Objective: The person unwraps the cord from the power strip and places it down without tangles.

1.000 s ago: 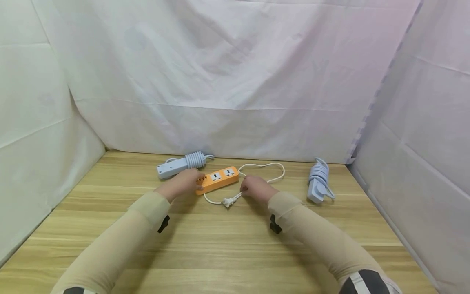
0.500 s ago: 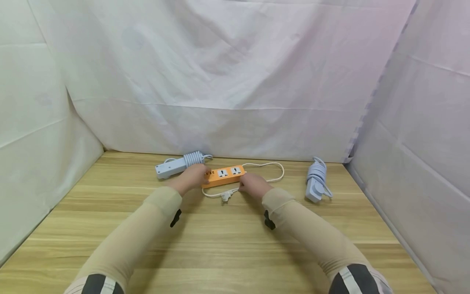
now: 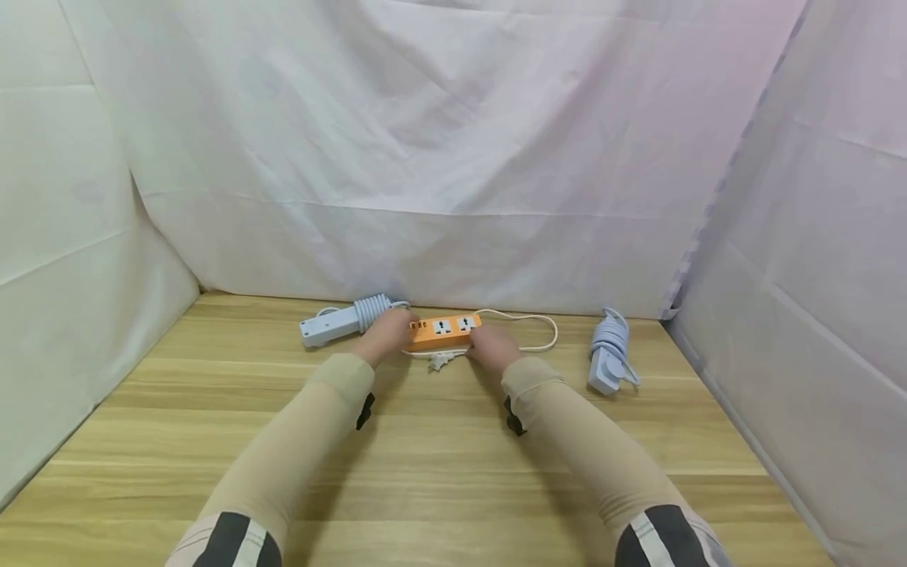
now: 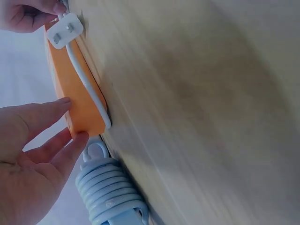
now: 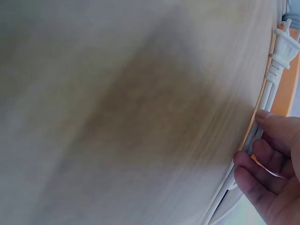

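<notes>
An orange power strip (image 3: 441, 335) with white sockets lies on the table toward the back. My left hand (image 3: 388, 335) holds its left end; in the left wrist view the thumb and fingers bracket the orange end. At the strip's right end, my right hand (image 3: 494, 346) pinches the white cord (image 5: 268, 101) close to its plug. The white two-pin plug (image 4: 65, 31) sits along the strip's near side. The rest of the cord makes a loop to the right of my right hand. My right fingers (image 5: 255, 173) partly hide the cord.
A pale blue power strip (image 3: 329, 324) with its cord coiled around it lies left, just behind my left hand. Another coiled pale blue strip (image 3: 609, 354) lies to the right. White cloth (image 3: 425, 157) hangs behind the wooden table (image 3: 439, 472) and along both sides.
The orange strip has slid right and slightly back with my left hand, and now lies straighter. The plug has moved back, close against it. My right hand has kept hold of the cord.
</notes>
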